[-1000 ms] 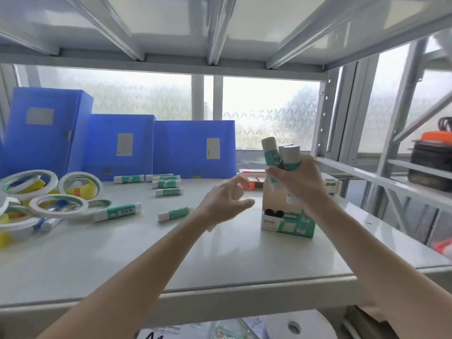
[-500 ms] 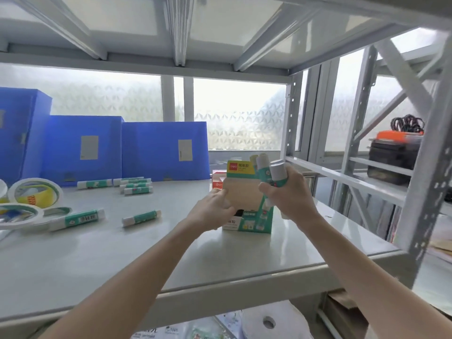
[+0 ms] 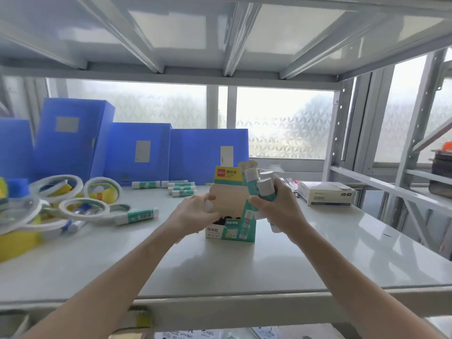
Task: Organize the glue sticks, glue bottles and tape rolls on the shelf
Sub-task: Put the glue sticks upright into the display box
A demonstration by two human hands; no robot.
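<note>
We're at the shelf (image 3: 269, 272), centre frame. Our left hand (image 3: 195, 212) pinches the tan flap of the open glue box (image 3: 231, 216), thumb on its front. Our right hand (image 3: 274, 204) is curled tight round a bunch of glue sticks (image 3: 259, 187), caps up, right beside the box. More sticks (image 3: 181, 188) lie loose mid-left by the blue folders (image 3: 137, 152); tape rolls (image 3: 71, 204) pile at far left. A white box (image 3: 326, 193) sits at right.

Bright backlight from the frosted window (image 3: 281, 123) — slight haze, soft motion blur, wide-angle bending at edges
</note>
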